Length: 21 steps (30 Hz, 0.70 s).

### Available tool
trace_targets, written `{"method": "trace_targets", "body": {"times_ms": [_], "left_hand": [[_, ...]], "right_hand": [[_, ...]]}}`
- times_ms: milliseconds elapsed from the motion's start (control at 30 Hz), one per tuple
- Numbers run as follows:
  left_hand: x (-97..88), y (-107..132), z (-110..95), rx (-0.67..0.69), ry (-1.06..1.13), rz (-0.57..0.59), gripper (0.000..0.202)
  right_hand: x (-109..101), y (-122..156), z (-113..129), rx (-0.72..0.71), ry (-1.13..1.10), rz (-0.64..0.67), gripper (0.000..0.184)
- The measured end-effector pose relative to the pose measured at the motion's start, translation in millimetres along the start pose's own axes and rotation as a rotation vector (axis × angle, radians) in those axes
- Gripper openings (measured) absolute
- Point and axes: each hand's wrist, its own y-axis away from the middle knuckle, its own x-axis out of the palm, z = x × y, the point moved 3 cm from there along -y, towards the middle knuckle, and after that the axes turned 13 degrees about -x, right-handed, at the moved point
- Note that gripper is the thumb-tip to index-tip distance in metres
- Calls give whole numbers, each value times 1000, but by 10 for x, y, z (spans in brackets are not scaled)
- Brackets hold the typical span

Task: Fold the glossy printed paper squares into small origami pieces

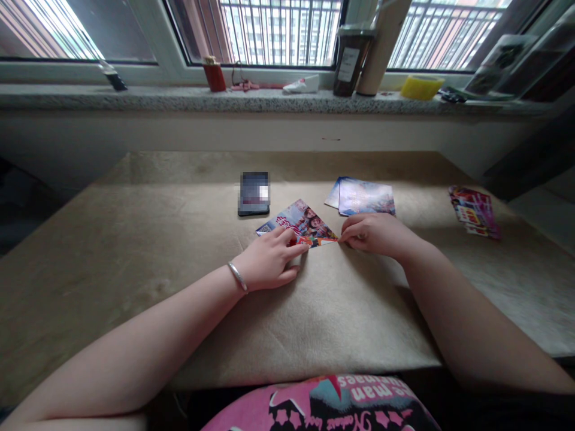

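A colourful printed paper (309, 218), folded into a triangle-like shape, lies on the table in front of me. My left hand (272, 257) rests on its lower left part, fingers spread and pressing it flat; a silver bangle circles that wrist. With thumb and index finger together, my right hand (371, 233) pinches the paper's right corner. A narrow strip with orange and green print shows along the near edge, partly under my left fingers. Just beyond my right hand lie overlapping bluish printed sheets (366, 196).
A phone-like dark device (254, 194), its screen blurred, lies beyond the paper. Several pink and red printed packets (475, 212) sit at the table's right. On the stone windowsill (171, 100) stand a red lighter-like object (214, 75), a dark container (353, 63) and yellow tape (421, 87).
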Motion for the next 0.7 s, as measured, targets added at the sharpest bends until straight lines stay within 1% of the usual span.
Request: {"method": "trace_targets", "body": {"times_ms": [133, 333, 467, 533, 633, 700], "left_hand": [[3, 3, 2, 1, 0, -12, 42], [7, 5, 2, 9, -5, -13, 42], [13, 6, 3, 15, -15, -18, 42], [19, 7, 4, 16, -24, -23, 42], [27, 6, 6, 21, -26, -33, 42], [31, 4, 6, 26, -27, -35, 42]], "right_hand": [[7, 15, -26, -4, -47, -10, 23], [-43, 34, 17, 19, 1, 6, 24], [-35, 39, 40, 29, 2, -6, 22], [-22, 27, 55, 45, -18, -60, 21], [-18, -6, 94, 114, -14, -208, 19], [3, -48, 156, 84, -1, -232, 19]]}}
